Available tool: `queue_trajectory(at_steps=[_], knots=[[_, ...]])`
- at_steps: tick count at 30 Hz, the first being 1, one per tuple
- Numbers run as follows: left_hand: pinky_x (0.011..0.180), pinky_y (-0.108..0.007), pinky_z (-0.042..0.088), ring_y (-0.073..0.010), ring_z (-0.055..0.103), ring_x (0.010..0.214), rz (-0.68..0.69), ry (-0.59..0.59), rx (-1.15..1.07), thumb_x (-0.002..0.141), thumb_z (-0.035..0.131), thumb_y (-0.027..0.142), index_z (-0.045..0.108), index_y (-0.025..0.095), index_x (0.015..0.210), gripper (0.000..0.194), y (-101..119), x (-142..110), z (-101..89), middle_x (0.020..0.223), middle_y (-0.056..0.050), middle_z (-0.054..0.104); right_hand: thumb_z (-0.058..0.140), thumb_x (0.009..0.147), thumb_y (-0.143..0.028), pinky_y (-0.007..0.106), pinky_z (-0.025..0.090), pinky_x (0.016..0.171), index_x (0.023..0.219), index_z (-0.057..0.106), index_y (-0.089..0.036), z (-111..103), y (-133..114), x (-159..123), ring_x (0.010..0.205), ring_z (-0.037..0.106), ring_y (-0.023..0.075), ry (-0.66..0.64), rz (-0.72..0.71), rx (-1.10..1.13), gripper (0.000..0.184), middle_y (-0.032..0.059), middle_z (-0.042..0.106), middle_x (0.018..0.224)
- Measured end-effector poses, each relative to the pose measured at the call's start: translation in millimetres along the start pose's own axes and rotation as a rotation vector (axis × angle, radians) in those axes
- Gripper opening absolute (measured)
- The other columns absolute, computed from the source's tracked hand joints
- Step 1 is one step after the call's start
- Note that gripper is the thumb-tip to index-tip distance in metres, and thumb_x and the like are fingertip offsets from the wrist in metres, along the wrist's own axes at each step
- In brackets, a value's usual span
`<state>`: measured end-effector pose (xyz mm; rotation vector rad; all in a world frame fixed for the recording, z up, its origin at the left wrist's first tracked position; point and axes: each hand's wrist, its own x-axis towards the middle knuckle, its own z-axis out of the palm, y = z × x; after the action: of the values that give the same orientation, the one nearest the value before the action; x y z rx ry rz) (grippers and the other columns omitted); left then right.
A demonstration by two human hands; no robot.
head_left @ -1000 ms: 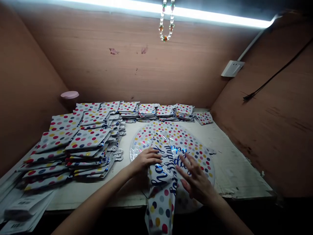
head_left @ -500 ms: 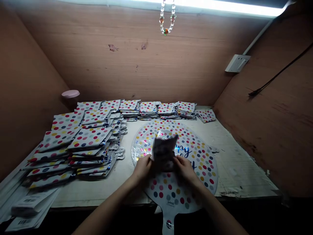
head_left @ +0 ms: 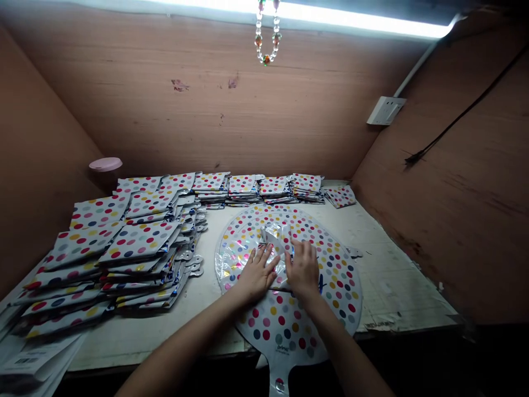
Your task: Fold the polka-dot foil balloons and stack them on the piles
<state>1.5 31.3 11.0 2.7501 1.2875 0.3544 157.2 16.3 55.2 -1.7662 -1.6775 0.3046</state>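
Note:
A round, polka-dotted foil balloon (head_left: 285,322) lies flat at the middle of the table, its tail hanging over the front edge. On top of it is a folded, silvery foil balloon (head_left: 278,238), partly covered by my hands. My left hand (head_left: 258,273) presses on its left side with the fingers spread. Across its right side lies my right hand (head_left: 305,270), fingers stretched out and palm down. Blue lettering on the flat balloon is mostly hidden beneath my right hand.
Stacks of folded dotted balloons (head_left: 140,242) fill the left side, and smaller stacks (head_left: 242,184) line the back wall. One folded balloon (head_left: 340,196) sits at the back right. Papers with a barcode (head_left: 33,361) lie front left. A pink-lidded container (head_left: 106,165) stands behind.
The folded balloon, earlier held up between both hands, now lies on the flat balloon. Both hands have opened and come down flat on it. The view has shifted slightly.

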Motion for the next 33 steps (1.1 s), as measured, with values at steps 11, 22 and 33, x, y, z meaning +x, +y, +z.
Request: queue_trajectory(at_steps=[11, 22, 33], knots=[[0.111, -0.06, 0.013, -0.0338, 0.008, 0.143, -0.047, -0.052, 0.016, 0.095, 0.04, 0.04, 0.025, 0.031, 0.146, 0.054, 2, 0, 5.8, 0.156, -0.009, 0.016, 0.043, 0.093, -0.033, 0.046, 0.035, 0.093, 0.104, 0.06, -0.014, 25, -38, 99, 0.109, 0.048, 0.0284, -0.109, -0.072, -0.123, 0.028, 0.0148, 0.059, 0.112], [0.108, -0.066, 0.003, -0.0407, 0.012, 0.141, 0.236, -0.26, -0.186, 0.064, 0.07, 0.06, 0.033, 0.018, 0.144, 0.097, -19, -12, -40.2, 0.152, -0.018, 0.024, 0.04, 0.078, -0.005, 0.047, 0.046, 0.1, 0.126, 0.054, -0.003, -20, 60, -50, 0.125, 0.048, 0.0298, -0.195, -0.886, -0.201, 0.05, 0.0215, 0.059, 0.125], [0.08, -0.032, 0.051, -0.022, 0.064, 0.09, -0.171, 0.074, -0.687, 0.084, 0.057, 0.033, 0.06, 0.018, 0.11, 0.031, 13, -87, -32.0, 0.1, -0.009, 0.069, 0.043, 0.093, -0.041, 0.041, 0.057, 0.078, 0.103, 0.066, -0.018, -33, 66, -67, 0.09, 0.069, 0.026, -0.502, -0.041, 0.67, 0.033, 0.0108, 0.072, 0.096]])
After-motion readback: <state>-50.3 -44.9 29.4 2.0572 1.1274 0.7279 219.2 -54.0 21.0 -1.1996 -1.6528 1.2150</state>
